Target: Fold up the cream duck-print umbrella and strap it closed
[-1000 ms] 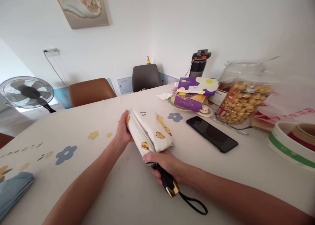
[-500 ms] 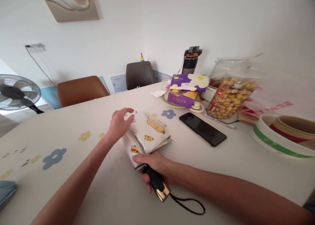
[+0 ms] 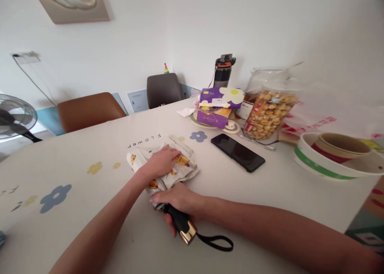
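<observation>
A folded compact umbrella (image 3: 141, 156) with white fabric and yellow cartoon prints lies on the table, its black and gold handle (image 3: 179, 223) towards me. My right hand (image 3: 180, 202) is closed around the lower end, where fabric meets handle, with the thumb on top. My left hand (image 3: 163, 162) lies across the middle of the fabric, its fingers together and bent over the cloth. The fabric is creased under that hand, and part of the prints is hidden. A black wrist loop (image 3: 220, 248) trails from the handle onto the table.
Right of the umbrella lies a black phone (image 3: 238, 152). Beyond it are purple boxes (image 3: 213, 117), a bottle (image 3: 222, 72), a clear container of snacks (image 3: 267, 114) and a roll of tape (image 3: 324, 168). Two chairs (image 3: 90, 112) stand behind the white table (image 3: 99, 146).
My left hand has come down from above the far end onto the umbrella's fabric, which is now more rumpled. My right hand keeps its grip. The view has shifted slightly to the right.
</observation>
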Motion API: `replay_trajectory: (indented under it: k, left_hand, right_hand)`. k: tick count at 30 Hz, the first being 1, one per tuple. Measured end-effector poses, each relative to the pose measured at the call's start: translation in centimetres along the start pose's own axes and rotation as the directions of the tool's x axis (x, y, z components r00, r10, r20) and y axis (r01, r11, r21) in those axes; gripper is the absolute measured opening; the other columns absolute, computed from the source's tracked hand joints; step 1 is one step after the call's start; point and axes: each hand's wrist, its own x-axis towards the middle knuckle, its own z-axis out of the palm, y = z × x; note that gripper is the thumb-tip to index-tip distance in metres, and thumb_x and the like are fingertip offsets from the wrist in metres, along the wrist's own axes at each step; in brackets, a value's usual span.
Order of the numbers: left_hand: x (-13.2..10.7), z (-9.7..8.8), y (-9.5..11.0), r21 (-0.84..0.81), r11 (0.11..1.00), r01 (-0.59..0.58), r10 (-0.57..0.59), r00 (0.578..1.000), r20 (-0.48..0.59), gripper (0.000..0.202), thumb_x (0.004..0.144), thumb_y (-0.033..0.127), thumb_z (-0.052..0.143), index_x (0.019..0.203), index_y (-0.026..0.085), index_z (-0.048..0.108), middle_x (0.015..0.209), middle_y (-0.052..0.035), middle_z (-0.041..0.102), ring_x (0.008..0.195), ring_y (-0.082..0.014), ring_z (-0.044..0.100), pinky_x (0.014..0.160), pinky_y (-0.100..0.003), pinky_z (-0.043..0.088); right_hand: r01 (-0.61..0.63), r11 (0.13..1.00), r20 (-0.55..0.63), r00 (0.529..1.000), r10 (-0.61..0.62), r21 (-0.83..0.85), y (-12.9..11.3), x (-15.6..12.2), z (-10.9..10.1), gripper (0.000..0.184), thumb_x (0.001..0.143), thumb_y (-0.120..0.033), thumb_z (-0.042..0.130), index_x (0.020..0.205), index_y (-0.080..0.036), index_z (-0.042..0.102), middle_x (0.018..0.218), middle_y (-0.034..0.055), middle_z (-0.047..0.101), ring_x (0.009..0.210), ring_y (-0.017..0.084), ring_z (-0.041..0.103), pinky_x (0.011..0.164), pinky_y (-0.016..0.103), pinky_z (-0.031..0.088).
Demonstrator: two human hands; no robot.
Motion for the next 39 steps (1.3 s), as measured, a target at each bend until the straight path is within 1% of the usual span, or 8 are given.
replay_trajectory:
  k: [6,9,14,19,25,29,33,39]
  left_hand:
    - [-0.4,-0.5,1.0,0.224,0.971,0.079,-0.083,0.997,0.009,0.022,0.077,0.022,0.044,0.084,0.025,0.065,0.092,-0.0057,0.062,0.094,-0.024,0.053,0.076,-0.032,0.041]
    - [-0.8,-0.8,1.3,0.167,0.982,0.088,-0.056,0.981,-0.185,0.014,0.076,0.019,0.046,0.08,0.024,0.059,0.095,-0.0044,0.061,0.094,-0.0224,0.053,0.076,-0.032,0.041]
    - [-1.9,-2.1,2.0,0.046,0.997,0.068,-0.031,0.829,-0.558,0.017,0.066,0.009,0.049,0.076,0.023,0.05,0.113,0.0,0.059,0.096,-0.0192,0.053,0.077,-0.03,0.041]
    - [-4.3,-4.5,2.6,-0.116,0.991,0.069,-0.125,0.795,-0.593,0.02,0.064,0.007,0.048,0.076,0.023,0.045,0.103,0.0036,0.063,0.069,-0.0121,0.054,0.065,-0.026,0.041]
    - [-10.1,-5.9,1.5,-0.167,0.972,0.165,-0.232,0.778,-0.584,0.023,0.066,0.014,0.053,0.085,0.025,0.056,0.089,0.0009,0.064,0.068,-0.0146,0.056,0.054,-0.025,0.041]
    - [-13.7,-4.7,-0.4,-0.216,0.97,0.108,-0.216,0.79,-0.574,0.005,0.074,0.023,0.055,0.076,0.024,0.059,0.093,-0.0036,0.063,0.088,-0.0205,0.057,0.061,-0.026,0.045]
    - [-15.0,-3.3,-2.6,-0.287,0.957,-0.035,-0.144,0.803,-0.578,0.01,0.075,0.03,0.06,0.071,0.021,0.062,0.087,-0.0051,0.063,0.086,-0.0199,0.057,0.072,-0.029,0.046]
    - [-14.9,-5.1,-3.3,-0.305,0.949,-0.084,-0.04,0.925,-0.378,0.018,0.075,0.034,0.062,0.064,0.02,0.066,0.079,-0.0067,0.064,0.074,-0.0188,0.059,0.069,-0.029,0.046]
  right_hand:
    - [-0.003,1.0,-0.009,1.0,0.003,-0.024,-0.1,-0.2,0.2,0.02,0.076,-0.034,0.057,0.072,-0.016,0.049,0.044,-0.0027,0.055,0.033,0.015,0.055,0.03,0.021,0.043]
    - [0.002,1.0,-0.004,1.0,-0.002,-0.025,-0.2,-0.3,0.1,0.02,0.076,-0.034,0.057,0.074,-0.016,0.05,0.043,-0.0028,0.054,0.033,0.015,0.054,0.028,0.021,0.042]
    - [-0.014,1.0,0.007,1.0,0.015,-0.012,-0.5,-0.3,-0.1,0.021,0.076,-0.035,0.058,0.073,-0.017,0.049,0.04,-0.0037,0.052,0.032,0.015,0.052,0.029,0.023,0.043]
    - [-0.059,0.998,0.035,0.998,0.058,0.038,-1.1,-0.8,0.0,0.021,0.079,-0.037,0.056,0.074,-0.017,0.05,0.041,-0.0051,0.049,0.029,0.011,0.046,0.032,0.022,0.044]
    - [-0.008,0.995,-0.024,1.0,0.01,0.096,-1.5,-1.3,0.4,0.016,0.078,-0.032,0.059,0.079,-0.019,0.049,0.046,-0.0084,0.045,0.031,0.008,0.041,0.032,0.021,0.043]
    - [0.03,0.992,-0.013,0.999,-0.029,0.126,-1.3,-1.3,0.3,0.015,0.076,-0.027,0.06,0.076,-0.018,0.048,0.051,-0.0076,0.045,0.034,0.007,0.039,0.028,0.021,0.04]
    - [0.12,0.973,0.053,0.99,-0.133,0.199,-0.9,-1.3,-0.2,0.021,0.074,-0.029,0.062,0.071,-0.017,0.045,0.052,-0.0071,0.043,0.036,0.005,0.037,0.029,0.018,0.037]
    - [0.141,0.958,0.199,0.961,-0.194,0.252,-0.8,-0.9,-1.7,0.043,0.079,-0.058,0.047,0.076,-0.016,0.049,0.048,-0.0053,0.044,0.033,0.006,0.037,0.029,0.018,0.036]
